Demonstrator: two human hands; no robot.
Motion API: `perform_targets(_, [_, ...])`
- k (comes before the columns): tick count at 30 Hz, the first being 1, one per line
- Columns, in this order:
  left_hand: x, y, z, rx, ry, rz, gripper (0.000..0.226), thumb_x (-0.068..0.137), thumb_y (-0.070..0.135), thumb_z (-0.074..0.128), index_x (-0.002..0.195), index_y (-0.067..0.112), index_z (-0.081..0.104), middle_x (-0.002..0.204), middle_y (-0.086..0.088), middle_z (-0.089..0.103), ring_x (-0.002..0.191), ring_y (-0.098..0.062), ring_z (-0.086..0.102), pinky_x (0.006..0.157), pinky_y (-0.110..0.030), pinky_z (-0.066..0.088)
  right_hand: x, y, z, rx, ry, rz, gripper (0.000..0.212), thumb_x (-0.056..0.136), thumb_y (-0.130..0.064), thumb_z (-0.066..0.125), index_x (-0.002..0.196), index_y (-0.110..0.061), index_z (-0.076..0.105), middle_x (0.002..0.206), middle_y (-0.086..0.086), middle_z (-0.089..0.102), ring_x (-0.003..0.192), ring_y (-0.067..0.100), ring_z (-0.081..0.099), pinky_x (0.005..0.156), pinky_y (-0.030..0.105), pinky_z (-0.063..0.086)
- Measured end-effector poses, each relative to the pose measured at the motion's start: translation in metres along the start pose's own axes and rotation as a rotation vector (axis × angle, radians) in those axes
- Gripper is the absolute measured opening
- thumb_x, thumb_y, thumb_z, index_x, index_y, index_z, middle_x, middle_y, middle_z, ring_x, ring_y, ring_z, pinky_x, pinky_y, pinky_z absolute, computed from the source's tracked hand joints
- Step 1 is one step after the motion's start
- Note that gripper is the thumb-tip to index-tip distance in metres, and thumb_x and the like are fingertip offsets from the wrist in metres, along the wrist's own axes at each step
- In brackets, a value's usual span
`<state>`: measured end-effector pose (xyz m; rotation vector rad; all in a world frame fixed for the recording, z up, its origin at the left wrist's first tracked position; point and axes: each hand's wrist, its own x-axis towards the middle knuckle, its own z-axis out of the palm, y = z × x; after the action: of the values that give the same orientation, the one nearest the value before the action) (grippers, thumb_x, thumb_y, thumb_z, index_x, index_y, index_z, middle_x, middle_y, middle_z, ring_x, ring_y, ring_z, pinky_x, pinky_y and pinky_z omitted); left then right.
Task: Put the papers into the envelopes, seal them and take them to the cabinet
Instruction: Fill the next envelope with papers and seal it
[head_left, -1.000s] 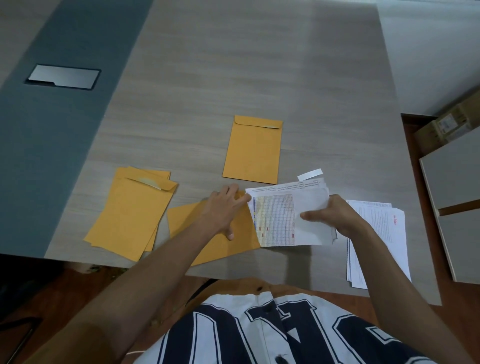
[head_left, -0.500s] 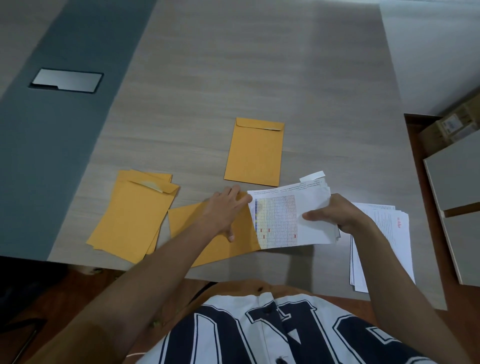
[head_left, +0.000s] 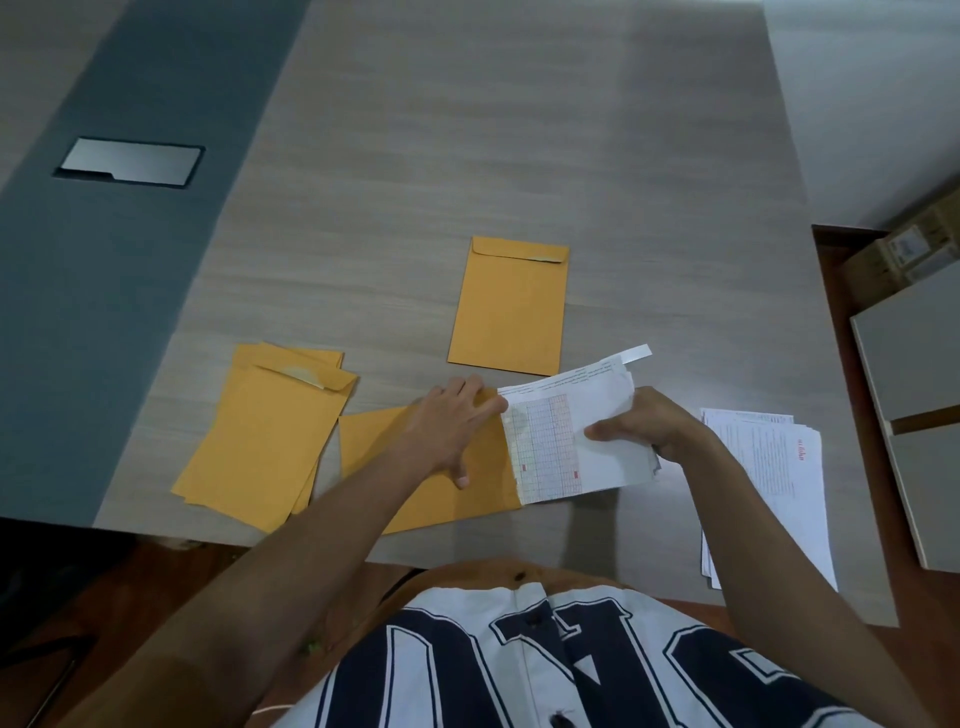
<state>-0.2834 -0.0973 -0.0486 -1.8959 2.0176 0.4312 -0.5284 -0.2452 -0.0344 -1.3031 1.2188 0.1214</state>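
Note:
A brown envelope (head_left: 447, 496) lies sideways at the table's near edge, its mouth to the right. My left hand (head_left: 451, 422) rests on it near the mouth, fingers spread, thumb down. My right hand (head_left: 641, 423) grips a folded bundle of printed papers (head_left: 558, 441), whose left edge meets the envelope's mouth; the bundle's far side is lifted off the table. A sealed envelope (head_left: 509, 306) lies farther back. A stack of empty envelopes (head_left: 265, 436) sits at the left. More loose papers (head_left: 769, 467) lie under my right forearm.
A small white strip (head_left: 635, 354) lies just behind the held papers. A grey band with a metal cover plate (head_left: 130, 162) runs along the table's left side. Low cabinets (head_left: 914, 395) and a cardboard box (head_left: 914, 249) stand at the right.
The papers' far edge has lifted and tilted in my right hand, while the left hand has stayed on the envelope. The view has shifted slightly.

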Motion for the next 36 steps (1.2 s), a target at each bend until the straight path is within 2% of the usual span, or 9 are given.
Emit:
perform_targets(3, [-0.007, -0.001, 0.005, -0.129, -0.003, -0.047, 0.131, 0.045, 0.059, 0.091, 0.148, 0.037, 0.014, 0.152, -0.007, 0.025, 0.138, -0.027, 0.029, 0.107, -0.043, 0.036, 0.002, 0.007, 0.008, 0.021, 0.049, 0.000, 0.033, 0.066, -0.009, 0.087, 0.096, -0.015, 0.072, 0.100, 0.003, 0.075, 0.088, 0.019, 0.070, 0.072, 0.032, 0.055])
perform_targets(6, [-0.019, 0.011, 0.017, -0.176, -0.043, -0.127, 0.155, 0.042, 0.073, 0.084, 0.149, 0.038, -0.023, 0.162, -0.013, 0.000, 0.149, -0.038, 0.003, 0.116, -0.059, 0.018, 0.000, 0.019, 0.009, 0.080, 0.093, 0.006, 0.035, 0.066, -0.016, 0.088, 0.098, -0.016, 0.073, 0.098, 0.001, 0.075, 0.091, 0.022, 0.070, 0.080, 0.038, 0.057])
perform_targets(8, [-0.025, 0.020, 0.025, -0.199, -0.060, -0.148, 0.159, 0.044, 0.075, 0.082, 0.145, 0.034, -0.035, 0.162, -0.017, -0.016, 0.149, -0.040, -0.013, 0.117, -0.064, 0.008, -0.002, 0.024, 0.012, 0.106, 0.105, -0.013, 0.032, 0.071, -0.014, 0.085, 0.100, -0.015, 0.072, 0.102, 0.003, 0.074, 0.094, 0.025, 0.069, 0.083, 0.040, 0.056])
perform_targets(10, [-0.026, 0.024, 0.026, -0.213, -0.054, -0.158, 0.158, 0.050, 0.071, 0.083, 0.145, 0.031, -0.036, 0.161, -0.019, -0.020, 0.148, -0.039, -0.017, 0.117, -0.064, 0.005, -0.003, 0.026, 0.015, 0.125, 0.115, -0.028, 0.027, 0.076, -0.012, 0.080, 0.101, -0.016, 0.069, 0.104, 0.004, 0.073, 0.094, 0.024, 0.068, 0.078, 0.037, 0.056])
perform_targets(15, [-0.022, 0.026, 0.017, -0.205, -0.012, -0.150, 0.153, 0.052, 0.069, 0.082, 0.146, 0.029, -0.033, 0.160, -0.022, -0.002, 0.149, -0.041, -0.007, 0.117, -0.063, 0.005, -0.004, 0.021, 0.024, 0.160, 0.079, -0.022, 0.028, 0.080, -0.007, 0.076, 0.105, -0.015, 0.067, 0.105, 0.003, 0.071, 0.092, 0.022, 0.068, 0.070, 0.033, 0.054])
perform_targets(20, [-0.021, 0.022, 0.017, -0.267, -0.001, -0.165, 0.155, 0.050, 0.075, 0.080, 0.143, 0.033, -0.036, 0.161, -0.019, -0.005, 0.149, -0.039, -0.012, 0.117, -0.064, 0.005, 0.001, 0.017, 0.029, 0.151, 0.055, -0.012, 0.031, 0.080, -0.008, 0.076, 0.110, -0.013, 0.067, 0.106, 0.005, 0.071, 0.094, 0.024, 0.068, 0.073, 0.034, 0.055])
perform_targets(27, [-0.023, 0.025, 0.016, -0.273, 0.024, -0.100, 0.149, 0.052, 0.073, 0.079, 0.147, 0.035, -0.029, 0.158, -0.020, 0.001, 0.149, -0.041, -0.004, 0.117, -0.064, 0.008, 0.004, 0.017, 0.036, 0.141, 0.057, 0.016, 0.034, 0.079, -0.007, 0.076, 0.112, -0.010, 0.067, 0.106, 0.007, 0.072, 0.096, 0.027, 0.068, 0.083, 0.041, 0.056])
perform_targets(32, [-0.025, 0.035, 0.014, -0.303, 0.089, -0.081, 0.148, 0.051, 0.074, 0.077, 0.148, 0.035, -0.028, 0.156, -0.019, 0.008, 0.147, -0.039, 0.003, 0.117, -0.064, 0.011, -0.001, 0.013, 0.046, 0.149, 0.022, 0.005, 0.033, 0.077, -0.008, 0.078, 0.110, -0.008, 0.069, 0.102, 0.006, 0.074, 0.093, 0.026, 0.070, 0.080, 0.038, 0.058])
perform_targets(36, [-0.023, 0.040, 0.014, -0.327, 0.114, -0.074, 0.149, 0.049, 0.075, 0.077, 0.148, 0.036, -0.028, 0.155, -0.017, 0.010, 0.147, -0.038, 0.005, 0.117, -0.063, 0.012, -0.010, 0.006, 0.061, 0.091, 0.004, -0.035, 0.030, 0.080, -0.017, 0.077, 0.108, -0.016, 0.067, 0.099, 0.001, 0.072, 0.093, 0.022, 0.068, 0.070, 0.032, 0.055])
